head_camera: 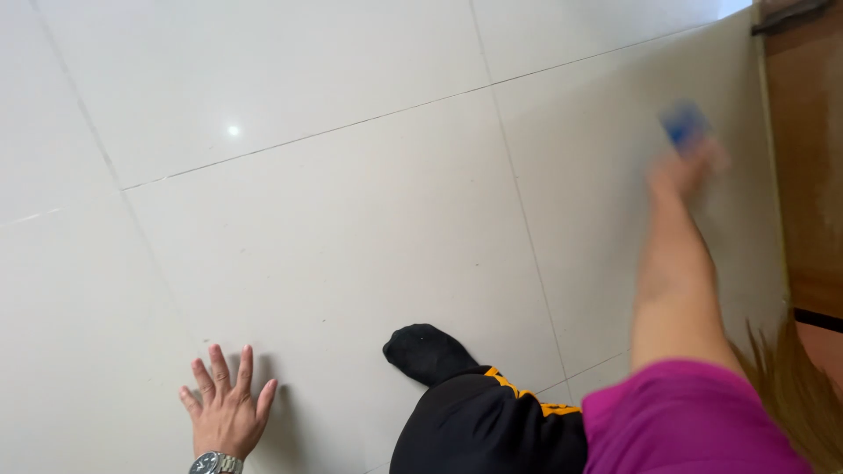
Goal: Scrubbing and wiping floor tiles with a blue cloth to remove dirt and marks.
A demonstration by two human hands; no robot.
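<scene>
Plainly, the left hand (226,405) is spread flat and empty on the tiled floor (334,219) while a small blue object (685,123) is gripped, blurred, in the raised right hand (687,168) near the wooden door (812,158), so a slip on the glossy tile could be risked.

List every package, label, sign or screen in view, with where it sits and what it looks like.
Small blue thing: held up in the right hand near the wall at upper right; roughly rectangular, too blurred to tell whether it is a package or card.
Wristwatch: on the left hand's wrist, bottom left; round dark dial, silver metal band.
No signs or screens show.
</scene>
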